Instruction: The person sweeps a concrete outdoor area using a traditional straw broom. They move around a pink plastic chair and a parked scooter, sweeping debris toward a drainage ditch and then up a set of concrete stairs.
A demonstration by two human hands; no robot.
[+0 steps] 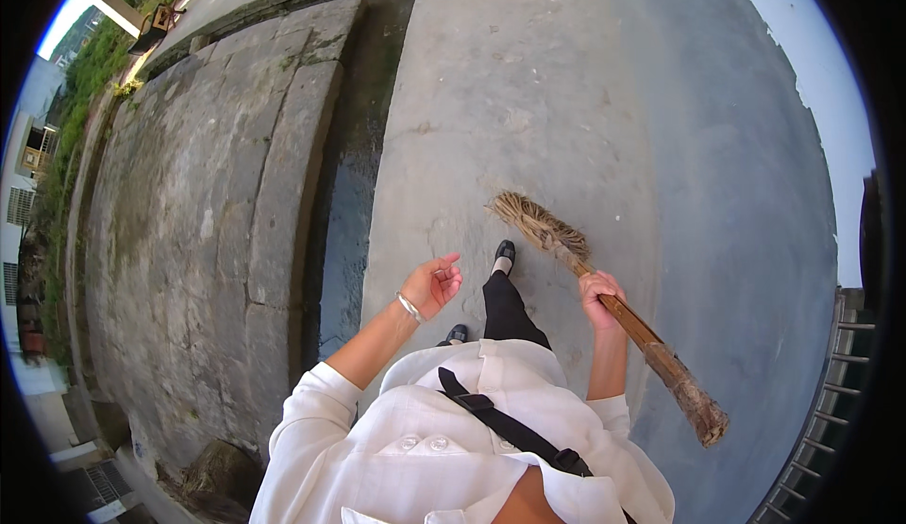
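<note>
My right hand [600,297] is closed round the wooden handle of a short broom [653,346]. Its frayed, tan fibre head [540,223] points up and left, above the concrete floor. The handle's thick, rough butt end slants down to the right, outside my forearm. My left hand [436,286], with a silver bangle at the wrist, hangs in the air in front of my body. Its fingers are loosely curled and apart, with nothing in them. Below my hands show my feet in dark shoes, one ahead of the other.
A narrow water channel [345,231] runs along the left of the concrete walkway [491,80]. Beyond it lie worn stone slabs [198,194]. A pale wall [746,194] rises on the right, with metal bars [830,386] lower down. Greenery [80,118] borders the far left.
</note>
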